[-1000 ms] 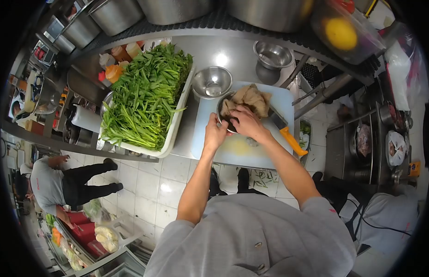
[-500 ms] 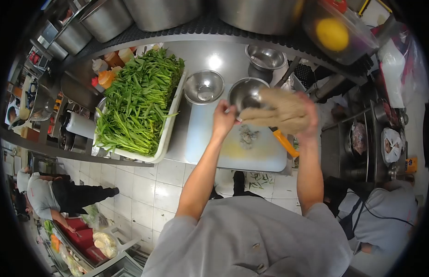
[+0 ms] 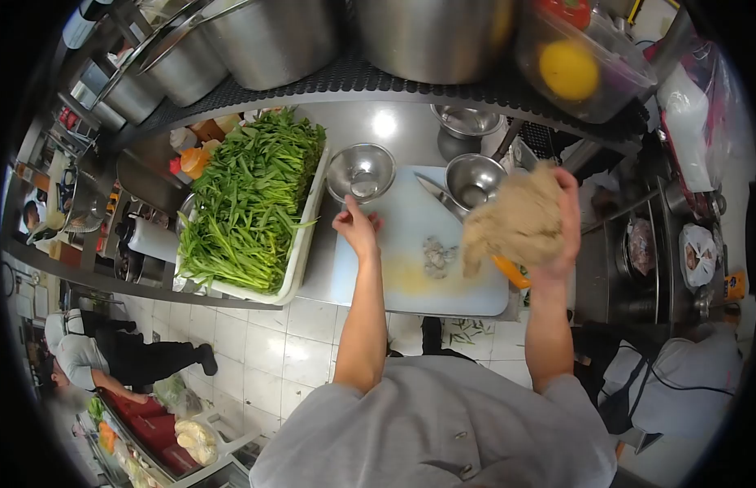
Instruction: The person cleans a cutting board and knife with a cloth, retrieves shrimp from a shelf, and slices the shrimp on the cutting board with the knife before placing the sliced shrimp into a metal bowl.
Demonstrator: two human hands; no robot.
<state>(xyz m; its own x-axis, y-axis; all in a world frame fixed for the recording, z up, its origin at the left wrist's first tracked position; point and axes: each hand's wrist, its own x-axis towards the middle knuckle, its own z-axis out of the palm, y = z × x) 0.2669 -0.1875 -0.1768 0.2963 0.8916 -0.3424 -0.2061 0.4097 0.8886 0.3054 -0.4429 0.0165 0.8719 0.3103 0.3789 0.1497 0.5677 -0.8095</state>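
Note:
My right hand (image 3: 563,236) grips a crumpled tan cloth (image 3: 518,213) above the right side of the cutting board (image 3: 370,281). My left hand (image 3: 359,226) is at the board's left edge, just below a steel bowl (image 3: 362,172), with its index finger stretched toward the rim and nothing seen in it. Another steel bowl (image 3: 475,180) stands at the board's upper right. Beside it lies a knife (image 3: 440,197); the cloth covers part of it, and its orange handle (image 3: 512,272) shows below. A small greyish heap (image 3: 436,257) sits on the board.
A white tub (image 3: 301,248) piled with leafy greens (image 3: 252,195) stands at the left. A third steel bowl (image 3: 466,120) is at the back. Large pots (image 3: 414,41) and a plastic container (image 3: 585,61) line the shelf overhead. Co-workers are at far left (image 3: 89,358) and lower right (image 3: 679,382).
The cloth has come away from the bowl and hangs at the right in my right hand. That bowl now stands upper right. My left hand has let go and moved left.

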